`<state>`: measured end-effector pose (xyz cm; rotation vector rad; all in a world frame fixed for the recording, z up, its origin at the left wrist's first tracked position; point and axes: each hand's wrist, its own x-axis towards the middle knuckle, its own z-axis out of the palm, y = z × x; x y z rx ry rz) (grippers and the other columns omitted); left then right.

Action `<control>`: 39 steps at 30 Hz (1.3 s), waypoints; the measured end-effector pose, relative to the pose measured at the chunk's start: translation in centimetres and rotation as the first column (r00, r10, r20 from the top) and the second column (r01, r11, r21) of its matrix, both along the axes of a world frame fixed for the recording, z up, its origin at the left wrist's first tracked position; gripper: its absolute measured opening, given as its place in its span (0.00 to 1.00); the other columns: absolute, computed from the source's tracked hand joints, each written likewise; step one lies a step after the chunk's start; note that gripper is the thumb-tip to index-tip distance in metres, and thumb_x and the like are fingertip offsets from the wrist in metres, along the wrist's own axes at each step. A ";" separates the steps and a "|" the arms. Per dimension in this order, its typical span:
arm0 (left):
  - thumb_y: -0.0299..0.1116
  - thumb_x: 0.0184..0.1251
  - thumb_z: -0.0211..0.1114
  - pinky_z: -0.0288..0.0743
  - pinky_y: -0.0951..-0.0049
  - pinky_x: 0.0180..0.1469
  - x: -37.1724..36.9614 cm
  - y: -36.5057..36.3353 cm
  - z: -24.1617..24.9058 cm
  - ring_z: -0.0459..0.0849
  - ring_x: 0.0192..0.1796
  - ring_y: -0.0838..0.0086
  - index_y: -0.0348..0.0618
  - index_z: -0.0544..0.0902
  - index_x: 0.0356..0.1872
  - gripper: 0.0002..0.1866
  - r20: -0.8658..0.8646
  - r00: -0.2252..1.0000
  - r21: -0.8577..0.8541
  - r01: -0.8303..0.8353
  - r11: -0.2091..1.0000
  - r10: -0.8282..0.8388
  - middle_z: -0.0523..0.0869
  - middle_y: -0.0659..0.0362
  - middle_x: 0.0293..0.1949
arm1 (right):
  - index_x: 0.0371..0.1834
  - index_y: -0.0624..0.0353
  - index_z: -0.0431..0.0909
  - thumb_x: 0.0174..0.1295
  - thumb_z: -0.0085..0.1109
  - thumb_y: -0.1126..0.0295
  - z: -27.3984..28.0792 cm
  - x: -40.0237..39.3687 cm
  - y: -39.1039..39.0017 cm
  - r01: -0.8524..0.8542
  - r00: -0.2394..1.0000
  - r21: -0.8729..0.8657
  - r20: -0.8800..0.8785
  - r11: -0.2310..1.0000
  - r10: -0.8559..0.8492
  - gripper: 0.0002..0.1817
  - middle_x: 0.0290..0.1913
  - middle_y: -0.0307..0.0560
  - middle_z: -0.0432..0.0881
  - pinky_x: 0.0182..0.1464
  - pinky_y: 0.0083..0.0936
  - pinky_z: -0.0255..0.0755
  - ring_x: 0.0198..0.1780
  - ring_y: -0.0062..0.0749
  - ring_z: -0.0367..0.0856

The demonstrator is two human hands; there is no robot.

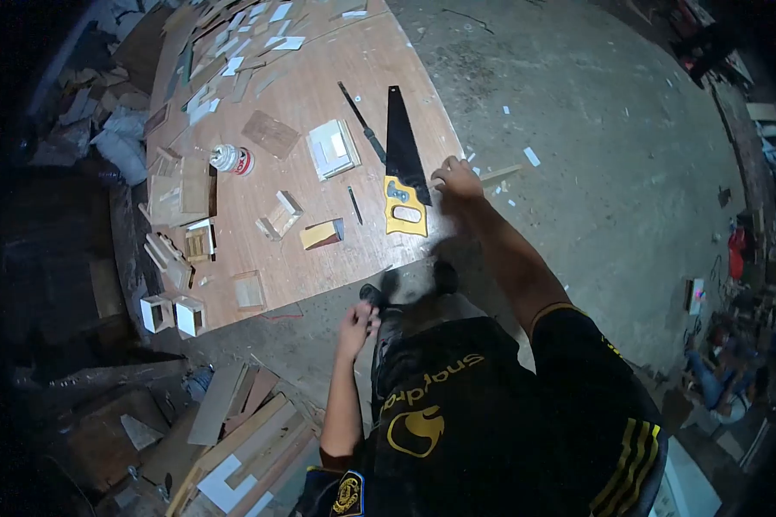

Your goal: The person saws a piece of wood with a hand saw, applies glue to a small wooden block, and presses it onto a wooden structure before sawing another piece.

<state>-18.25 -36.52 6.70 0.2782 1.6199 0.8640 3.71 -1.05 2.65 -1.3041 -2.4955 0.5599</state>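
Observation:
My right hand point(459, 178) is at the table's right edge, fingers bent but apart, just right of a handsaw point(405, 168) with a yellow handle. A pale wooden strip point(502, 173) shows beyond this hand; whether they touch is unclear. Below the table's front edge hangs my left hand point(355, 330), its fingers loosely bent and apart, with nothing visible in them. Left of the saw lie a dark narrow tool point(362, 121), a pencil point(354, 205) and a stack of square pieces point(333, 149). A sanding block point(322, 234) lies near the front.
The wooden table point(353, 258) also bears a white and red can point(233, 160), a wooden box point(181, 191), small open boxes point(190, 316) and scattered offcuts point(233, 65). Boards point(241, 457) lie at lower left. Another person point(720, 375) is at far right.

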 end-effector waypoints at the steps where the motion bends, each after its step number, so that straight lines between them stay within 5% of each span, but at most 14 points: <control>1: 0.45 0.74 0.59 0.81 0.74 0.34 0.5 3.0 0.2 0.84 0.37 0.73 0.44 0.73 0.60 0.21 0.024 0.999 0.005 0.031 0.999 -0.031 0.82 0.60 0.43 | 0.39 0.45 0.86 0.54 0.63 0.69 0.2 0.3 -0.6 -0.022 0.999 0.008 -0.040 1.000 0.022 0.10 0.44 0.45 0.77 0.51 0.40 0.76 0.49 0.46 0.76; 6: 0.53 0.73 0.56 0.86 0.69 0.38 3.5 15.7 2.0 0.85 0.40 0.70 0.39 0.75 0.51 0.24 0.078 0.996 -0.100 -0.029 0.995 0.036 0.81 0.59 0.43 | 0.39 0.44 0.83 0.53 0.63 0.65 1.7 1.7 -3.9 0.020 0.999 -0.168 0.050 0.986 -0.011 0.10 0.39 0.46 0.81 0.48 0.38 0.75 0.45 0.47 0.79; 8: 0.51 0.73 0.57 0.86 0.69 0.38 4.1 17.8 1.2 0.85 0.40 0.69 0.38 0.75 0.51 0.23 0.119 0.990 -0.131 -0.056 0.990 0.072 0.82 0.58 0.43 | 0.41 0.48 0.81 0.53 0.63 0.65 0.2 2.1 -5.6 0.099 0.995 0.000 -0.014 0.995 -0.099 0.11 0.38 0.48 0.82 0.50 0.39 0.76 0.45 0.47 0.80; 10: 0.49 0.73 0.58 0.86 0.69 0.39 4.7 18.5 0.0 0.85 0.40 0.69 0.38 0.75 0.51 0.22 0.155 0.983 -0.164 -0.078 0.983 0.104 0.83 0.57 0.43 | 0.42 0.50 0.81 0.53 0.63 0.65 -0.9 3.4 -6.5 0.000 0.993 0.239 -0.116 0.971 0.028 0.13 0.41 0.47 0.82 0.52 0.41 0.75 0.49 0.47 0.79; 13: 0.43 0.73 0.60 0.86 0.68 0.41 4.9 18.7 -2.4 0.85 0.39 0.69 0.35 0.76 0.48 0.18 0.188 0.972 -0.081 -0.125 0.989 0.138 0.84 0.54 0.38 | 0.43 0.51 0.81 0.53 0.64 0.64 0.0 4.9 -9.4 0.103 0.994 -0.052 0.033 0.993 -0.102 0.14 0.45 0.46 0.82 0.54 0.41 0.75 0.54 0.46 0.78; 17: 0.39 0.73 0.60 0.87 0.69 0.37 4.9 19.0 -3.0 0.85 0.34 0.69 0.35 0.75 0.43 0.14 0.208 0.944 -0.043 -0.252 0.967 0.255 0.82 0.54 0.34 | 0.42 0.52 0.82 0.55 0.65 0.62 -1.4 7.8 -12.8 0.124 0.986 0.019 -0.116 0.992 -0.121 0.13 0.43 0.49 0.82 0.51 0.41 0.76 0.50 0.49 0.80; 19: 0.39 0.73 0.60 0.86 0.68 0.39 4.6 19.1 -3.3 0.85 0.35 0.69 0.35 0.75 0.44 0.14 0.189 0.947 -0.036 -0.257 0.966 0.259 0.82 0.54 0.34 | 0.41 0.52 0.83 0.57 0.66 0.60 0.5 9.0 -14.2 0.205 0.965 -0.146 -0.134 0.968 -0.224 0.12 0.41 0.50 0.82 0.47 0.43 0.77 0.44 0.50 0.81; 23: 0.39 0.74 0.59 0.86 0.66 0.42 4.1 18.5 -4.2 0.85 0.37 0.68 0.34 0.76 0.45 0.15 0.162 0.950 -0.020 -0.267 0.964 0.267 0.82 0.53 0.35 | 0.40 0.53 0.85 0.58 0.66 0.58 5.5 10.8 -16.3 0.176 0.963 -0.127 -0.182 0.976 -0.197 0.13 0.37 0.52 0.82 0.44 0.42 0.77 0.39 0.50 0.82; 28: 0.45 0.77 0.53 0.84 0.69 0.34 3.1 17.3 -8.6 0.84 0.33 0.72 0.39 0.76 0.46 0.17 0.265 0.947 0.092 -0.214 0.972 0.183 0.82 0.57 0.33 | 0.42 0.56 0.86 0.59 0.67 0.59 6.2 11.0 -16.6 0.245 0.940 -0.560 -0.061 0.791 -0.334 0.14 0.39 0.53 0.85 0.45 0.35 0.77 0.40 0.40 0.84; 30: 0.42 0.76 0.54 0.82 0.66 0.36 3.7 16.6 -4.8 0.85 0.36 0.70 0.39 0.72 0.62 0.21 0.179 0.955 0.103 -0.256 0.961 0.235 0.83 0.57 0.39 | 0.45 0.59 0.85 0.60 0.68 0.62 5.3 10.2 -16.3 0.053 0.919 -0.563 -0.296 0.825 -0.262 0.15 0.41 0.50 0.86 0.45 0.30 0.77 0.41 0.31 0.84; 33: 0.39 0.75 0.55 0.82 0.68 0.38 1.9 14.3 -4.5 0.85 0.42 0.69 0.41 0.71 0.65 0.22 0.068 0.979 0.086 -0.198 0.976 0.193 0.84 0.56 0.47 | 0.48 0.62 0.83 0.60 0.68 0.65 8.1 6.9 -15.8 -0.039 0.907 -0.732 -0.312 0.681 -0.283 0.16 0.39 0.45 0.86 0.45 0.24 0.75 0.39 0.23 0.81; 35: 0.36 0.74 0.56 0.81 0.70 0.40 0.9 11.8 -6.1 0.85 0.46 0.70 0.42 0.73 0.63 0.20 -0.352 0.931 0.273 0.202 0.941 -0.098 0.83 0.57 0.53 | 0.48 0.64 0.83 0.60 0.68 0.66 8.5 4.2 -15.7 -0.125 0.932 -0.741 -0.316 0.660 -0.177 0.16 0.34 0.41 0.83 0.41 0.22 0.73 0.36 0.19 0.77; 36: 0.36 0.74 0.56 0.81 0.70 0.40 0.5 10.4 -4.5 0.85 0.46 0.70 0.42 0.73 0.63 0.20 -0.352 0.934 0.278 0.170 0.945 -0.064 0.83 0.57 0.53 | 0.48 0.65 0.82 0.61 0.68 0.66 8.7 2.8 -15.8 -0.166 0.942 -0.752 -0.312 0.638 -0.123 0.16 0.29 0.36 0.80 0.36 0.19 0.70 0.32 0.15 0.73; 39: 0.39 0.76 0.55 0.80 0.71 0.44 -1.1 3.8 -0.4 0.84 0.46 0.70 0.40 0.74 0.62 0.20 0.103 0.965 0.249 -0.260 0.933 0.242 0.84 0.57 0.52 | 0.48 0.66 0.81 0.60 0.69 0.68 9.2 -2.2 -16.7 -0.341 0.905 -0.647 -0.422 0.681 0.052 0.16 0.29 0.37 0.81 0.35 0.19 0.70 0.30 0.16 0.71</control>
